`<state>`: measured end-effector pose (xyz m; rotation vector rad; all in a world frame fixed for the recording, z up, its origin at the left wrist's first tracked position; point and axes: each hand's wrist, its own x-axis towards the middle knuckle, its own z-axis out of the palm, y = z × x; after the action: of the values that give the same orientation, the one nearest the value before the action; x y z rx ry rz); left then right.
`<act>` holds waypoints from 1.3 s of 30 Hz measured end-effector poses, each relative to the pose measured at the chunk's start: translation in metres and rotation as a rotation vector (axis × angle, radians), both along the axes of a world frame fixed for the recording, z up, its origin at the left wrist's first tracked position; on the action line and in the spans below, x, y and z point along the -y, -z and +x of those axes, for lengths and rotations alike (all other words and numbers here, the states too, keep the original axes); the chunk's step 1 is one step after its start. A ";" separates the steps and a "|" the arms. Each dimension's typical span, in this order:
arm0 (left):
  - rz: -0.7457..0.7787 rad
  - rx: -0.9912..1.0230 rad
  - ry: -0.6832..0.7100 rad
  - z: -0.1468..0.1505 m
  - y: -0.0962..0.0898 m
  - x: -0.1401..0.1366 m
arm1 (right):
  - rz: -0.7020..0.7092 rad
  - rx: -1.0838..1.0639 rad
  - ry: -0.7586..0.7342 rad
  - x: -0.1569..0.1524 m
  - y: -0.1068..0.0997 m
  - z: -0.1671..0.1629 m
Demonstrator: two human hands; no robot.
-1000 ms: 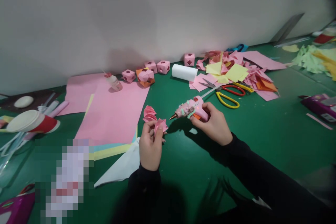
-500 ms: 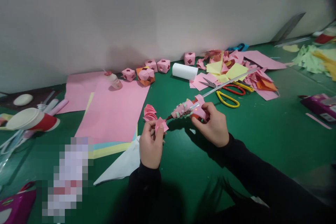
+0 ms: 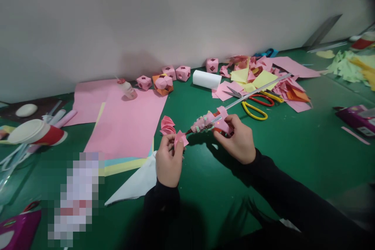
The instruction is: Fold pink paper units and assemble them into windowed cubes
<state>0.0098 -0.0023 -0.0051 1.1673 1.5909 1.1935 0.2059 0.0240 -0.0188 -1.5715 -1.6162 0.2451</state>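
Observation:
My left hand (image 3: 170, 162) pinches a small folded pink paper piece (image 3: 181, 139) between thumb and fingers. In my right hand (image 3: 238, 140) is a pink hot glue gun (image 3: 221, 120), its barrel covered in bits of dried glue and scraps. The gun's dark nozzle points left and is right at the edge of the paper piece; whether it touches cannot be told. A long clear glue stick (image 3: 258, 91) sticks out of the gun's back end. Just beyond my left fingers lie more folded pink paper pieces (image 3: 168, 125).
Pink paper sheets (image 3: 125, 125) and a small bottle (image 3: 127, 89) lie left. Folded paper balls (image 3: 183, 73) and a white roll (image 3: 206, 79) line the wall. Scissors (image 3: 254, 111) and paper scraps (image 3: 265, 80) lie right. A paper cup (image 3: 49, 134) is tipped over at far left.
Almost nothing differs. The paper piece in my left hand has shifted very slightly at the nozzle, and the whole view has moved a touch.

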 end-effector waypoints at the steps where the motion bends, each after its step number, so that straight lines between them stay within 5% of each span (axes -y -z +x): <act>1: -0.004 0.002 -0.002 0.000 0.001 0.000 | -0.001 0.002 0.001 0.000 0.001 0.000; 39: -0.013 -0.018 0.035 0.001 -0.003 0.002 | -0.031 -0.002 0.018 -0.002 -0.002 0.001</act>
<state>0.0111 -0.0038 -0.0026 1.1964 1.5830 1.1510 0.2065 0.0264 -0.0168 -1.6084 -1.6030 0.2631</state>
